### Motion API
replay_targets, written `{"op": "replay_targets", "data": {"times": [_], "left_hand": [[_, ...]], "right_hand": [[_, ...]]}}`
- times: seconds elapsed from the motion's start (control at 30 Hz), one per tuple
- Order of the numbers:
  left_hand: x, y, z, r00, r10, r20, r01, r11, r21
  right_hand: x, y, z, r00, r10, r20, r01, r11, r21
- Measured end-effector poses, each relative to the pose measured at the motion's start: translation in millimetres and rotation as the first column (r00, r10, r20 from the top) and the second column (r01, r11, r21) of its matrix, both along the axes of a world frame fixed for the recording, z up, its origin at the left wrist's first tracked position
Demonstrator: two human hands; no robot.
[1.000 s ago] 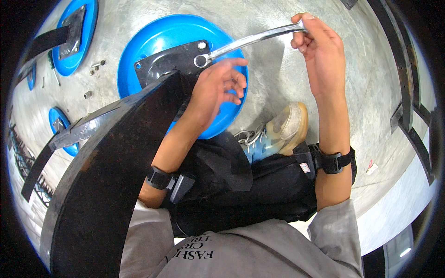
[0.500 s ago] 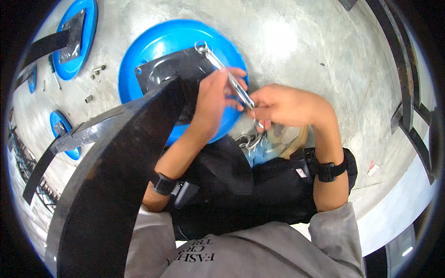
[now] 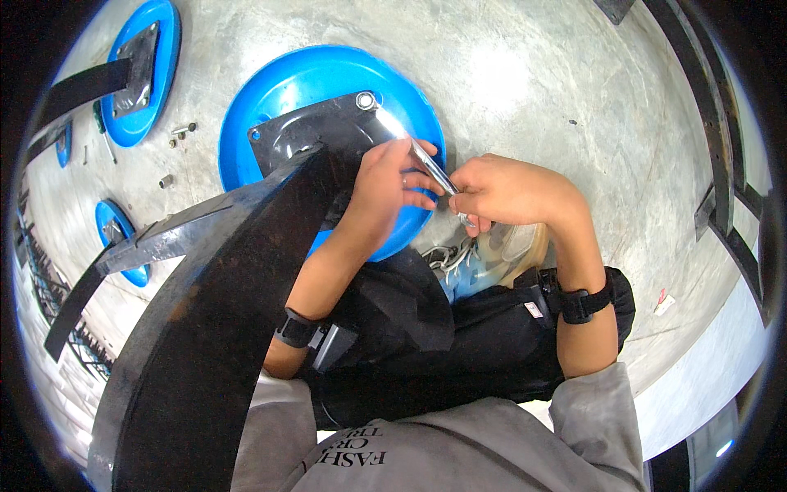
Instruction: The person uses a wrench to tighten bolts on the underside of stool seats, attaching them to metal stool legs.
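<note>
A silver wrench (image 3: 437, 174) slants from a corner of a black metal plate (image 3: 307, 123) down toward my right. Its ring end surrounds a bolt (image 3: 366, 101) at that corner. Partway along the shaft, my left hand (image 3: 381, 184) is loosely closed on the wrench, its lower fingers partly extended. The fingers of my right hand (image 3: 512, 190) are closed around the near end of the handle. Beneath the plate is a round blue disc (image 3: 246, 90). A thick black curved bar (image 3: 205, 303) rises from the plate and passes left of my left arm.
More blue discs (image 3: 168, 49) with black plates and bars stand to the left. Small metal fasteners (image 3: 166, 181) and a screwdriver (image 3: 107, 141) lie on the concrete floor. Black metal bars (image 3: 721, 123) line the right side. A shoe (image 3: 463, 275) is below my hands.
The ring end now sits on the corner bolt; it was tilted around it before. The scene has shifted slightly down and right in view. Both hands remain at the wrench.
</note>
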State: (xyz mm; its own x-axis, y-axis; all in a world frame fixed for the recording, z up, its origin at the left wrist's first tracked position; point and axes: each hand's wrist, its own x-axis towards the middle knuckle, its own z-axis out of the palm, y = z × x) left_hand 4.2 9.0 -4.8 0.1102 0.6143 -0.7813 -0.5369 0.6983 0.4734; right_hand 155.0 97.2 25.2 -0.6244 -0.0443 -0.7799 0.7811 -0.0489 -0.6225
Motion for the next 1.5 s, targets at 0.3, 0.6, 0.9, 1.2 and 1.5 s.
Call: {"op": "replay_targets", "data": {"times": [0.3,0.6,0.9,1.2,1.5], "left_hand": [[-4.6,-0.5,1.5,0.998,-0.052,0.022,0.050,0.997,0.055],[-4.9,2.0,5.0,0.998,-0.064,0.019,0.062,0.995,0.081],[-4.5,4.6,7.3,0.999,-0.032,0.031,0.026,0.987,0.161],[-6.1,3.5,6.7,0.998,-0.040,0.042,0.032,0.983,0.180],[2.2,8.5,16.6,0.962,0.136,0.238,-0.203,0.937,0.284]], "right_hand": [[19.8,18.6,10.6,0.897,-0.420,-0.141,0.438,0.887,0.145],[5.6,32.4,4.3,0.493,-0.662,-0.564,0.870,0.372,0.324],[2.1,31.1,2.1,0.342,-0.659,-0.671,0.934,0.320,0.161],[6.2,31.2,-2.1,0.207,-0.786,-0.582,0.975,0.218,0.053],[12.0,30.8,9.7,0.601,-0.627,-0.495,0.705,0.708,-0.040]]}}
